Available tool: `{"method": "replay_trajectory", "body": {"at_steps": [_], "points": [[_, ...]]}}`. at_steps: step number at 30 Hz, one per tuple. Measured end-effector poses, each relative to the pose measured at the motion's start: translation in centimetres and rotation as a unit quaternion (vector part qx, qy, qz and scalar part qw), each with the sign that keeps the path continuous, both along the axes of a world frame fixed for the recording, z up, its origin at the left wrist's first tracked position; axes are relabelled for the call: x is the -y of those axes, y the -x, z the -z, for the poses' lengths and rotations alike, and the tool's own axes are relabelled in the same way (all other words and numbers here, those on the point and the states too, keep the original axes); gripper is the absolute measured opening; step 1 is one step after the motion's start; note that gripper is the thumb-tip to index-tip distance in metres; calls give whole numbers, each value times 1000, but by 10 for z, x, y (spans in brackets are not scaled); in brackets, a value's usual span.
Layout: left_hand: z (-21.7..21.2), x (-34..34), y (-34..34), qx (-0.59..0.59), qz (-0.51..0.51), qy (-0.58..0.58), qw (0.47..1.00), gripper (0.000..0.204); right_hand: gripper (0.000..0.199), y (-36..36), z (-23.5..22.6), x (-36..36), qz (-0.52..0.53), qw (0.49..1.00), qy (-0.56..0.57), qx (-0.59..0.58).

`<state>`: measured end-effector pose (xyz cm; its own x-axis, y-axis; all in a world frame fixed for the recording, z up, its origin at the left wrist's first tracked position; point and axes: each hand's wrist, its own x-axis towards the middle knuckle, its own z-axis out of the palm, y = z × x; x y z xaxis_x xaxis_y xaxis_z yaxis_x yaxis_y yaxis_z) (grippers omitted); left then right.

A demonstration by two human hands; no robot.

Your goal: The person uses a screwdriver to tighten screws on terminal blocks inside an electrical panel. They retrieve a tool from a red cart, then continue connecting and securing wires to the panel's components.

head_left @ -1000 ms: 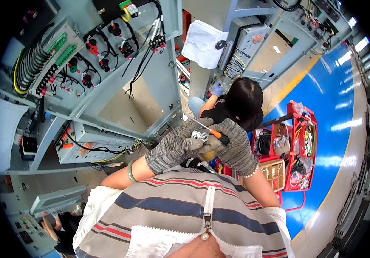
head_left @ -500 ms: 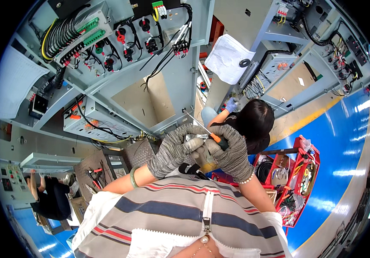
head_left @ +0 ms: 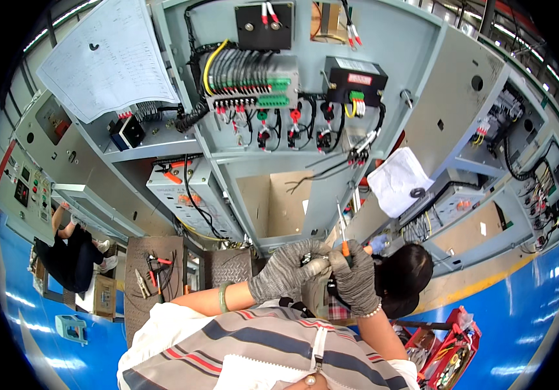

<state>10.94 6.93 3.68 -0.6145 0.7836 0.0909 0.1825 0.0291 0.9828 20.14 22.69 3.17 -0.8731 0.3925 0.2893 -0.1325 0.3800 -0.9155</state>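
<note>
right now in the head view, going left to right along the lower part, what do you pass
crouching person in black → tray of hand tools → left hand → orange-handled screwdriver → right hand → dark-haired co-worker's head → red toolbox

A workshop is seen, filled with open grey electrical cabinets (head_left: 357, 84) in which wiring and terminal blocks (head_left: 253, 91) are mounted. A paper diagram sheet (head_left: 107, 62) is hung on one cabinet. The floor (head_left: 526, 312) is painted glossy blue, edged by a yellow line (head_left: 481, 283). Bright ceiling light is reflected in it.
</note>
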Motion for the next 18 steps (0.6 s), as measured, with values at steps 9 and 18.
{"method": "replay_trajectory", "body": {"at_steps": [9,18], "points": [[-10,24,56,38,-1,-100,994,25,28,69,-14,17,66,932,-323,-149],[-14,44,90,317,-6,-117,941,29,23,95,-28,14,-58,998,29,27]]}}
